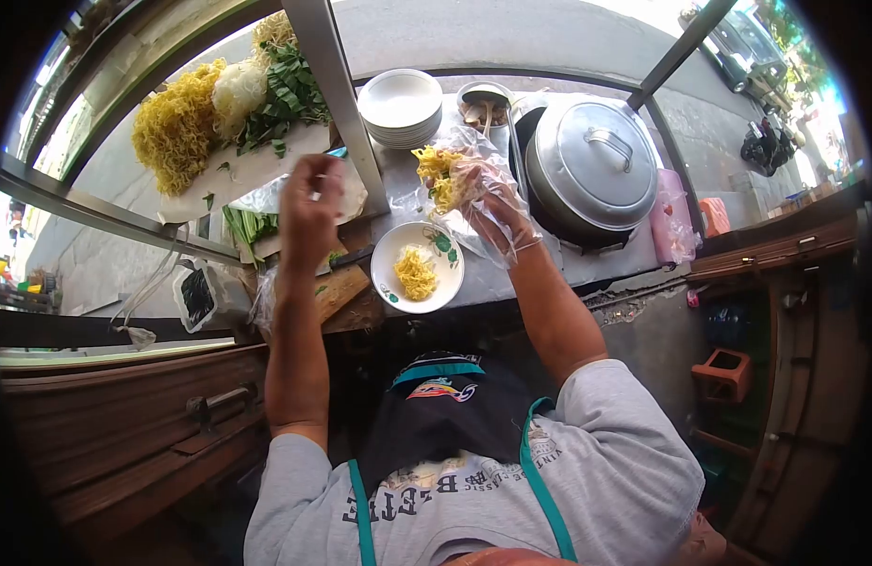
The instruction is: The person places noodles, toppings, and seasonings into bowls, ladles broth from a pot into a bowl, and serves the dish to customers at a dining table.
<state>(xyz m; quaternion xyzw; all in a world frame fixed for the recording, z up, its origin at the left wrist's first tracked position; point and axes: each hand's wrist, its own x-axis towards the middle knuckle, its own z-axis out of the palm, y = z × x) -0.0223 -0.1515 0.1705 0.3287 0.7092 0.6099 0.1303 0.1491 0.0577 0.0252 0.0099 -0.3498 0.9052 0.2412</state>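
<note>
My right hand (pixel 492 203), inside a clear plastic bag (pixel 511 222), is closed around a clump of yellow noodles (pixel 440 179) with bits of green in it. The clump is held above the metal counter. Just below it stands a white plate (pixel 390 283) with a leaf pattern, carrying a small heap of yellow noodles (pixel 416 274). My left hand (pixel 311 203) is bare and raised over the cutting area on the left, its fingers curled in. Whatever those fingers hold, if anything, is too small to make out. Cut green stalks (pixel 247 231) lie behind that wrist.
A large lidded pot (pixel 594 160) stands at the right, beside a pink container (pixel 674 217). Stacked white plates (pixel 400 104) and a bowl with a spoon (pixel 485 108) are at the back. Yellow noodles (pixel 176 123), white noodles (pixel 240 99) and chopped greens (pixel 290 94) lie beyond the metal post (pixel 337 94).
</note>
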